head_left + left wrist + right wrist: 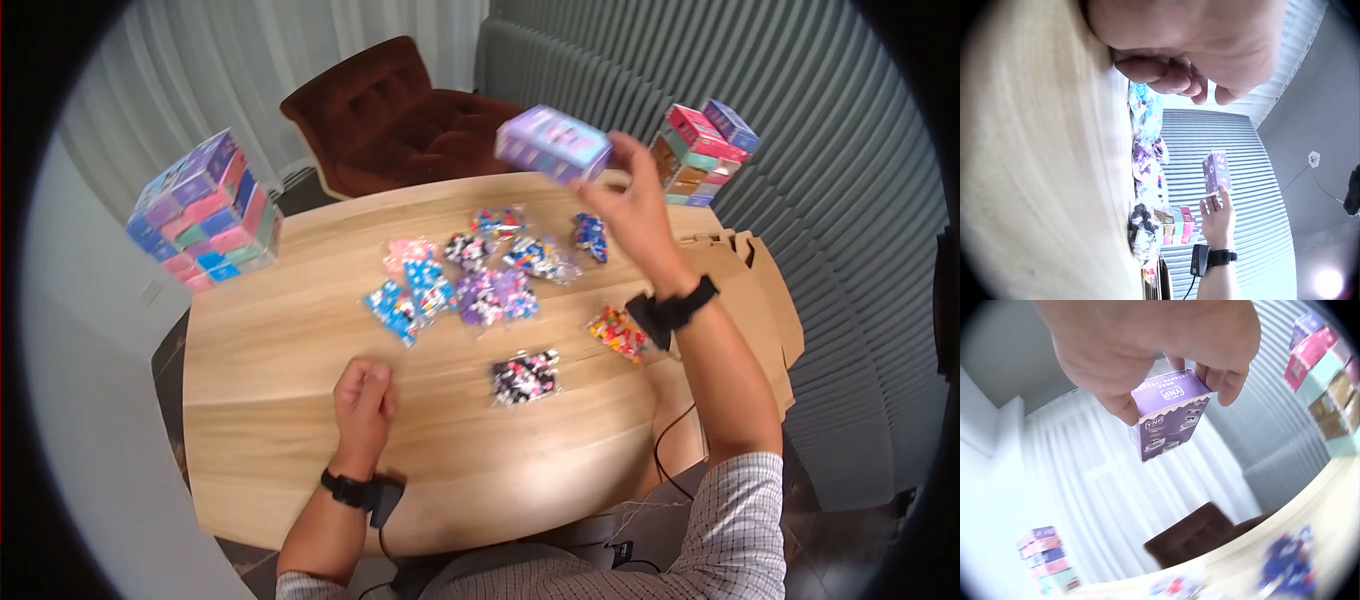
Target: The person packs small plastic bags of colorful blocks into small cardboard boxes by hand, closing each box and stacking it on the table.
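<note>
My right hand [632, 205] grips a small purple box [555, 143] by one end, up in the air over the far right part of the table. In the right wrist view, thumb and fingers pinch the sides of this purple box [1169, 419], which has white "YNP" lettering. My left hand [363, 405] rests on the near left of the table, its fingers loosely curled and holding nothing. Beyond it lie clear bags of small pieces: blue-and-white [392, 308], purple [495, 296], and several others. A bag of black, white and pink pieces [526, 378] lies nearer, right of the left hand.
Stacks of colourful boxes stand at the table's far left [205, 215] and far right [690, 160]. Flattened cardboard [750, 300] sits at the right edge, near a bag of orange and red pieces [618, 332]. A dark red chair [400, 120] stands behind the wooden table [270, 420].
</note>
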Available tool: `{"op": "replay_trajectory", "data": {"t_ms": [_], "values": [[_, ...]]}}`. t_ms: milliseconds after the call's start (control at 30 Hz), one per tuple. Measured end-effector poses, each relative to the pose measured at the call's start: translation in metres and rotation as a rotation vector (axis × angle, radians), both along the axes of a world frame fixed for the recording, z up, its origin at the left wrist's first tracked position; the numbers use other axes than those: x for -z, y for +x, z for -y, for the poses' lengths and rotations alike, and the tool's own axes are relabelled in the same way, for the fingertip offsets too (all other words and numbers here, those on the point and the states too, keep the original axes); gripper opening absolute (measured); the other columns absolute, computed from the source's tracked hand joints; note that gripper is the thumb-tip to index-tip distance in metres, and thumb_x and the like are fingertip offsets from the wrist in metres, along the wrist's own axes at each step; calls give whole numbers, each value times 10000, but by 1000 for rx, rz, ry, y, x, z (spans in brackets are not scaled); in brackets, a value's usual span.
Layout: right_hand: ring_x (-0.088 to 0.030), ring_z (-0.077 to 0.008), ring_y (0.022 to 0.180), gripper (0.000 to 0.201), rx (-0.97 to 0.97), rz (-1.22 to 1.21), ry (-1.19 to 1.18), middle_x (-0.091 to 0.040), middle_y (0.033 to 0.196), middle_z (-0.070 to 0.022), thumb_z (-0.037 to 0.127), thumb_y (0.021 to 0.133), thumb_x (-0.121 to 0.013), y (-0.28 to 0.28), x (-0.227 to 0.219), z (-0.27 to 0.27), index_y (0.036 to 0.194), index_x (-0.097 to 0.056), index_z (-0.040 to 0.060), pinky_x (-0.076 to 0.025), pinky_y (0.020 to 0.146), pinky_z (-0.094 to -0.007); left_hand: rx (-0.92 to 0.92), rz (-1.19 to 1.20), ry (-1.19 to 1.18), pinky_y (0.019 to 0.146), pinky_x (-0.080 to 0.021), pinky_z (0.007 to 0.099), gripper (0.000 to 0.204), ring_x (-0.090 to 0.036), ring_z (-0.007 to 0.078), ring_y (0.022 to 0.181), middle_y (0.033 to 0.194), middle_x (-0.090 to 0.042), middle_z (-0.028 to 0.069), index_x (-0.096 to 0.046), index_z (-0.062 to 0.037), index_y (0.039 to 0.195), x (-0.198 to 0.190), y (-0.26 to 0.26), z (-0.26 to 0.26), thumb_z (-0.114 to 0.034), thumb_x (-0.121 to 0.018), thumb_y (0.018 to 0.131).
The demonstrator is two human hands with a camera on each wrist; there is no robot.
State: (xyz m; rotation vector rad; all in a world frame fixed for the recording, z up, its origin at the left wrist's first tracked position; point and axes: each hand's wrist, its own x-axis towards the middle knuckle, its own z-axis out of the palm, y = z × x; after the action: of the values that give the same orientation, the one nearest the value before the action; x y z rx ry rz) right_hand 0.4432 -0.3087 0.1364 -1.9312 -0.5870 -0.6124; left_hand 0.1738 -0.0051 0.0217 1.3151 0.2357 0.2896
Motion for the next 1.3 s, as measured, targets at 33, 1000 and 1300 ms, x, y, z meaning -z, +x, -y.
{"op": "replay_trajectory", "data": {"t_ms": [33,1000,1300], "values": [[-591,-288,1260,875,-77,-77,-24,-581,1357,-203,288,809,-909,-38,-1,-20,1481,-466,-56,-517,1035,-421,3,73,-30,565,-393,247,177,-493,82,672,832,-568,-8,-589,-107,1096,7,3,-3,-284,-587,1090],[-595,-339,1146,439,-460,-25,-81,-587,1313,-161,182,843,-874,-219,66,-95,1218,-695,39,-518,947,-410,-9,200,-574,1097,-489,451,534,-631,315,1235,1274,-669,178,-614,-22,1293,4,19,-25,-481,-425,1096],[-609,-326,946,310,-442,9,-120,-712,1033,-131,129,884,-801,-222,65,-100,1169,-750,19,-491,877,-409,120,173,-471,1024,-544,433,548,-677,277,1138,1207,-688,177,-616,-31,1215,7,18,-17,-515,-378,1120]]}}
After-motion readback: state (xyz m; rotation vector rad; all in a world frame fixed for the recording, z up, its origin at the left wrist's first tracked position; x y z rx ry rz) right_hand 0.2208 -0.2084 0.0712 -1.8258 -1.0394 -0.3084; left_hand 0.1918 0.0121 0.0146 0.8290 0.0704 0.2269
